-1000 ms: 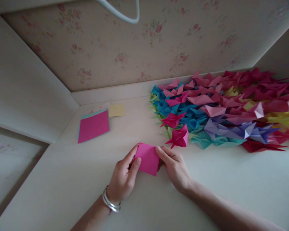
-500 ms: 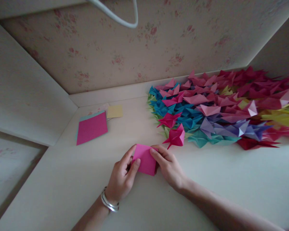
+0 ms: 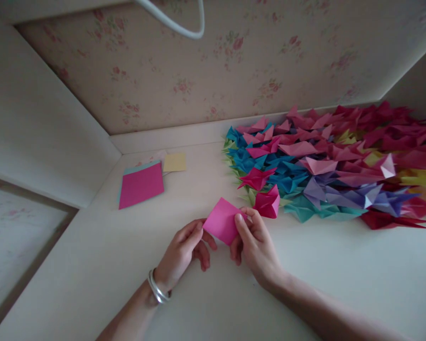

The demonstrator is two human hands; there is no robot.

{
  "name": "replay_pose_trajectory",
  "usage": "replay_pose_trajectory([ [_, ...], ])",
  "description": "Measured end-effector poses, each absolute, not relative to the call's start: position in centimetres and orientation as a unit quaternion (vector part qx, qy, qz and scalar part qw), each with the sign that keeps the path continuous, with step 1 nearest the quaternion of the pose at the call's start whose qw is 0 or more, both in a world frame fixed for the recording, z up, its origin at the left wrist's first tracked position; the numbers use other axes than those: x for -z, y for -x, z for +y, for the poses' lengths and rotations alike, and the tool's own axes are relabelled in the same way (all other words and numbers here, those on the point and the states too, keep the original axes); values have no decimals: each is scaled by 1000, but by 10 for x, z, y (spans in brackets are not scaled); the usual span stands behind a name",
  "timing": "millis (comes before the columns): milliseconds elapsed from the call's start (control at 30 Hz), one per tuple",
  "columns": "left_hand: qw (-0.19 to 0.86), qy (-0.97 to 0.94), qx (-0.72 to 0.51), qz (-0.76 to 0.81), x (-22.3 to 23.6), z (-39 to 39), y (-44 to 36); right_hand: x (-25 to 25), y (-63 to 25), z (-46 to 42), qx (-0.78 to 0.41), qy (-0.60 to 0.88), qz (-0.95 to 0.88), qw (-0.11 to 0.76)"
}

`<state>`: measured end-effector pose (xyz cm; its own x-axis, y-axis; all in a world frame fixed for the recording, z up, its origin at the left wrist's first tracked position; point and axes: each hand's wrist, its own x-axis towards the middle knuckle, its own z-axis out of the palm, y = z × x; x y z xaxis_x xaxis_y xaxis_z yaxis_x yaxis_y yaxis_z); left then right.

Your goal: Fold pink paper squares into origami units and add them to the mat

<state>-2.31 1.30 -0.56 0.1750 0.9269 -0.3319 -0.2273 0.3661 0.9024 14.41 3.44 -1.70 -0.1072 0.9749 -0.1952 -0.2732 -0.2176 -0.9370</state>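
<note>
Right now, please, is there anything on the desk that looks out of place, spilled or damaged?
Nothing looks spilled or damaged. Only the magenta sheet sits slightly askew on the blue sheet, whose edge shows at top and left. The pink paper, held by the left hand and right hand, shows no tear.

Pink paper square [image 3: 222, 221]; corner uppermost

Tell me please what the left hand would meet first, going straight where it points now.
Most likely the pink paper square, whose corner is at the fingertips of the left hand; beyond, folded paper pieces seem next, though depth is unclear.
</note>
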Motion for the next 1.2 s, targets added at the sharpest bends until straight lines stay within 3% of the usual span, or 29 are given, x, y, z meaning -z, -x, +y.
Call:
replay_pose_trajectory([
  [300, 722, -334, -418, 439, 9, 11, 23, 17, -149, 35, -741, 330, -267, 520],
  [1033, 680, -443, -395, 430, 3, 16, 22, 17, -155, 33, -721, 327, -280, 543],
  [1200, 703, -448, -417, 361, 0, 22, 14, 4, -159, 33, -729, 293, -292, 545],
])
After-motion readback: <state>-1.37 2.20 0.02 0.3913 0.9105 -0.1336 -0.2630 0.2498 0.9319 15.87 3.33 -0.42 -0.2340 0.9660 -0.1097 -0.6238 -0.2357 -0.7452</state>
